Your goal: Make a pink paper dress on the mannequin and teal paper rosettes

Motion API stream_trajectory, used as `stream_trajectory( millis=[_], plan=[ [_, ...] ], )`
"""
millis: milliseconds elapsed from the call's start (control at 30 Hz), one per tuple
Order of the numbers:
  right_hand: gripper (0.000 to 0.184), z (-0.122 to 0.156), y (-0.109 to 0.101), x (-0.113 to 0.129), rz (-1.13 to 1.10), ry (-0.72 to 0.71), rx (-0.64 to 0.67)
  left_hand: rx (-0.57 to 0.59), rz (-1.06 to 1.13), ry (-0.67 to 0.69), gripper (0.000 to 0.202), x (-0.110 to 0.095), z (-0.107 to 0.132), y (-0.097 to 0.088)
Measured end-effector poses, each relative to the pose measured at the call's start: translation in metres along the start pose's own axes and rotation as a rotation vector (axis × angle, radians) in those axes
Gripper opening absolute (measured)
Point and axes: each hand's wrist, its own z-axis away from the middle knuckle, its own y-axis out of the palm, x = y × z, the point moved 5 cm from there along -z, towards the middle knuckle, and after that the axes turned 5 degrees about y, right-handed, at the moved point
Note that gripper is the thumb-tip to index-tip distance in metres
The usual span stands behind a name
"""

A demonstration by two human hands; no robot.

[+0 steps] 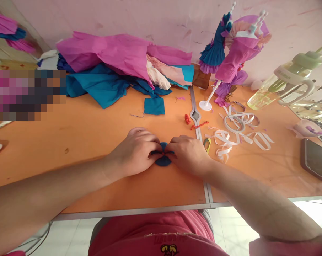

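A small dark blue crepe-paper piece [163, 160] lies on the orange table [97, 142] near its front edge. My left hand [138, 151] pinches its left side with curled fingers. My right hand [186, 153] pinches its right side, and the fingertips of both hands meet over a tiny red spot in the middle of the piece. Most of the paper is hidden under my fingers; only a rounded lower lobe and a small upper lobe show.
Pink and blue crepe paper [118, 64] is heaped at the back. A doll stand with paper dresses [230, 49] rises at the back right, beside tape rolls and strips [238, 124], a water bottle [286, 81] and a phone [315, 160]. A yellow-green tool [207, 144] lies by my right hand.
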Motion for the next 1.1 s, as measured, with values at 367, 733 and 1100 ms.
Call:
stream_trajectory(
  millis=[367, 733, 1100],
  plan=[
    [0.019, 0.0, 0.003, 0.001, 0.013, -0.04, -0.033, 0.033, 0.097, -0.05, 0.013, 0.006, 0.0, 0.005],
    [0.024, 0.001, 0.001, -0.001, -0.066, 0.039, -0.023, 0.019, 0.161, -0.072, 0.011, 0.009, -0.001, 0.009],
    [0.019, -0.004, 0.01, 0.0, -0.042, 0.024, 0.023, 0.115, 0.163, -0.087, 0.016, 0.017, 0.001, 0.005]
  ],
)
